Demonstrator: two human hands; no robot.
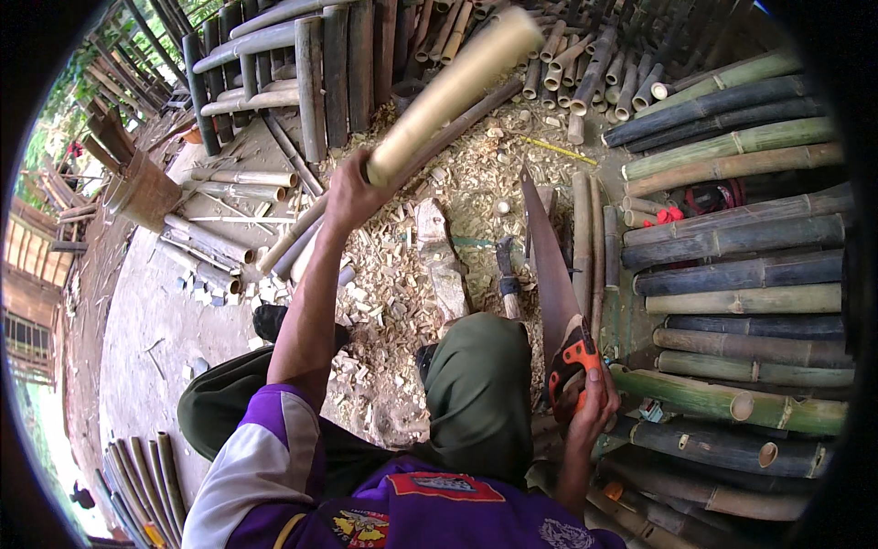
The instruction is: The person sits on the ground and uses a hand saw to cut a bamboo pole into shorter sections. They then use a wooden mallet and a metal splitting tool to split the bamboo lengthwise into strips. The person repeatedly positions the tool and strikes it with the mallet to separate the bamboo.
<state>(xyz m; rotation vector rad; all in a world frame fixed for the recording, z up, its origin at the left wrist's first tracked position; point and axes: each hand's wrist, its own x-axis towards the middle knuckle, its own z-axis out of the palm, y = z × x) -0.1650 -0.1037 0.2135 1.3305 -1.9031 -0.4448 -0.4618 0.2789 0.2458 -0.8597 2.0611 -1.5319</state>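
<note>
My left hand [355, 190], its arm stretched forward, is closed round the lower end of a pale bamboo pole [448, 105]. The pole slants up to the right and is smeared by motion. On the right, my right hand [593, 403] grips the orange and black handle of a handsaw [550, 265], whose long blade points away from me. Between the two hands a rough wooden block [441, 261] lies among wood chips. A short blade with a dark, bound handle [508, 279] rests between that block and the saw.
Thick bamboo poles [741, 233] are stacked along the right side. Cut bamboo tubes [585, 73] are piled at the back, near a yellow measuring strip [558, 149]. A bamboo bench [274, 69] and a bucket [142, 190] stand at the far left. Wood chips [384, 320] cover the middle ground.
</note>
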